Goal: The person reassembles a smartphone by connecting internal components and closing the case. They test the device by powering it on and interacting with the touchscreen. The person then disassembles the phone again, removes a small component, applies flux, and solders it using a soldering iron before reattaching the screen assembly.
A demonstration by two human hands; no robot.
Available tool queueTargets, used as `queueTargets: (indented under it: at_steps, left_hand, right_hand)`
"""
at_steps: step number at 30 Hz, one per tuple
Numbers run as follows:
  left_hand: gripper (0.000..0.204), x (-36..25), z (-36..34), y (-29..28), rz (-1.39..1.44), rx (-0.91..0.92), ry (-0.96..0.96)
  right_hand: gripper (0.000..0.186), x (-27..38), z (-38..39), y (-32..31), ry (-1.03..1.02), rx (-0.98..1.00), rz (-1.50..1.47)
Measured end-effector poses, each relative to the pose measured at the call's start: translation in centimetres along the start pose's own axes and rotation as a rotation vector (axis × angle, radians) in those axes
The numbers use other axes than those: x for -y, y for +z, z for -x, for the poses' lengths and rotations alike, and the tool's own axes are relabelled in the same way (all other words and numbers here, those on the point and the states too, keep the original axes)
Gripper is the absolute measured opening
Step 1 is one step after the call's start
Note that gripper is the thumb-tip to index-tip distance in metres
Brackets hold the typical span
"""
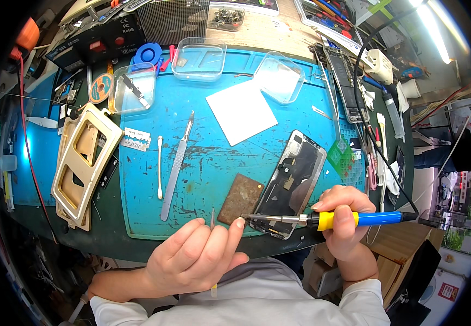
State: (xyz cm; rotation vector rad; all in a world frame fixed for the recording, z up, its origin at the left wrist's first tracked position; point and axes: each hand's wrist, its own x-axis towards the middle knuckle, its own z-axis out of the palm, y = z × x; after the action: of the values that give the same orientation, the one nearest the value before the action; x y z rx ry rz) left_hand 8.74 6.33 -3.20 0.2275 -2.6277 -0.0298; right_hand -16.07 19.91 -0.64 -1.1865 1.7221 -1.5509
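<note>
My right hand (344, 217) grips a soldering iron (336, 219) by its yellow and blue handle, with its metal shaft pointing left. The iron's tip reaches the fingertips of my left hand (200, 250), at the lower corner of a brown flat block (241, 199). Closed fingers of my left hand hold slim tweezers (212, 217); the thin points stick out above the knuckles and the tail shows below. Whether those fingertips also pinch something small I cannot tell. Beside the block lies a phone screen assembly (289, 185), dark back up, passing under the iron's shaft.
On the blue mat (148, 212) lie a scalpel (176, 174), a cotton swab (160, 168), a razor blade (135, 139) and a white square pad (241, 112). Gold metal frames (86, 163) lie left. Clear plastic boxes (199, 60) stand behind. The iron's black cable (376, 144) arcs along the right.
</note>
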Motion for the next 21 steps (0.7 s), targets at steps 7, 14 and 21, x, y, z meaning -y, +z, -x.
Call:
queueTargets:
  at_steps: [7, 14, 21]
  left_hand:
    - [0.041, -0.1, 0.04, 0.01, -0.007, 0.001, -0.007]
    - [0.044, 0.21, -0.05, 0.04, 0.003, -0.007, 0.039]
    - [0.043, 0.23, -0.01, 0.04, 0.012, -0.008, 0.037]
  right_hand:
    - [0.026, -0.02, -0.06, -0.01, -0.017, 0.007, 0.013]
    - [0.027, 0.02, 0.11, -0.07, -0.002, -0.004, 0.006]
    - [0.026, -0.18, 0.4, -0.23, 0.0, -0.027, -0.014]
